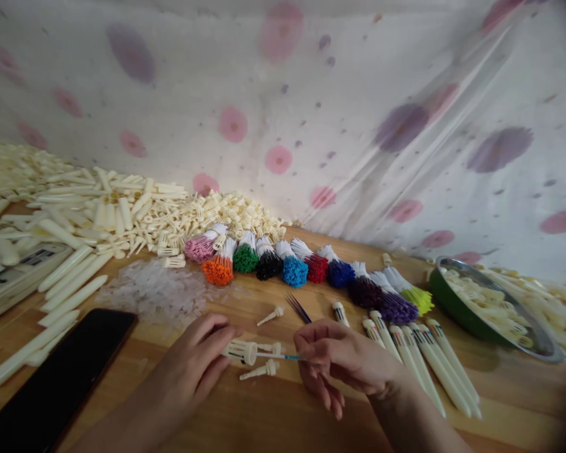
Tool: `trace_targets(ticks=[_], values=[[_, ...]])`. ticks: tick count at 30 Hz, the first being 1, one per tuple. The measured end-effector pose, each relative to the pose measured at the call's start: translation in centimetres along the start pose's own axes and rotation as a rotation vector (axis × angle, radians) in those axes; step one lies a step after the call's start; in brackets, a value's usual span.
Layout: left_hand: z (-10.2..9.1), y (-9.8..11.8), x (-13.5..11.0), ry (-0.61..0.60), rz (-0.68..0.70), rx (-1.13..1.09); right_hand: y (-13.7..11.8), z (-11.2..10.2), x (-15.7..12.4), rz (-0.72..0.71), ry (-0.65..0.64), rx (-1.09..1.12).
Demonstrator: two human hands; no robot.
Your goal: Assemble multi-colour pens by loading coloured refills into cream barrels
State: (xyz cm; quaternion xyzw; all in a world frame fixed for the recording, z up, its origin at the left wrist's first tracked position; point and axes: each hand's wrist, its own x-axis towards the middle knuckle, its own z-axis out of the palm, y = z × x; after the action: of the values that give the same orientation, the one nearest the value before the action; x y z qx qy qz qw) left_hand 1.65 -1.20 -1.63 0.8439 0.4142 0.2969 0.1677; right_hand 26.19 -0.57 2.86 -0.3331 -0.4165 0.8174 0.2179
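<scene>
My left hand [200,355] grips a cream slotted plastic pen part [239,352] between thumb and fingers, its round end facing right. A thin white pen refill with a blue end [276,356] reaches from that part to my right hand [342,358], whose thumb and forefinger pinch its blue end. The far tip of the refill is hidden at or inside the slotted part. Between and beyond my hands lie small cream stepped plugs [271,314] on the wooden table [245,415]. Thin dark pointed rods [299,308] lie just beyond my right hand.
Refill bundles in several colours, such as orange [217,270], stand in a row. Multicolour pens [434,358] lie at right, near a green-sided bowl [457,308] of cream parts. A black phone [66,377], clear plastic bits [153,292] and heaped cream barrels [104,207] are left.
</scene>
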Motion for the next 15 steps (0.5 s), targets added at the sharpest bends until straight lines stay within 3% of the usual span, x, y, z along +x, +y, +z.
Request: trace_targets(ticks=[9,15], values=[[-0.27,0.25,0.19,-0.049,0.003,0.002,0.25,0.02,0.12,0.024,-0.012,0.065],[-0.02,0.15,0.08,-0.008,0.012,-0.003,0.51,0.13,0.27,0.026,-0.003,0.065]])
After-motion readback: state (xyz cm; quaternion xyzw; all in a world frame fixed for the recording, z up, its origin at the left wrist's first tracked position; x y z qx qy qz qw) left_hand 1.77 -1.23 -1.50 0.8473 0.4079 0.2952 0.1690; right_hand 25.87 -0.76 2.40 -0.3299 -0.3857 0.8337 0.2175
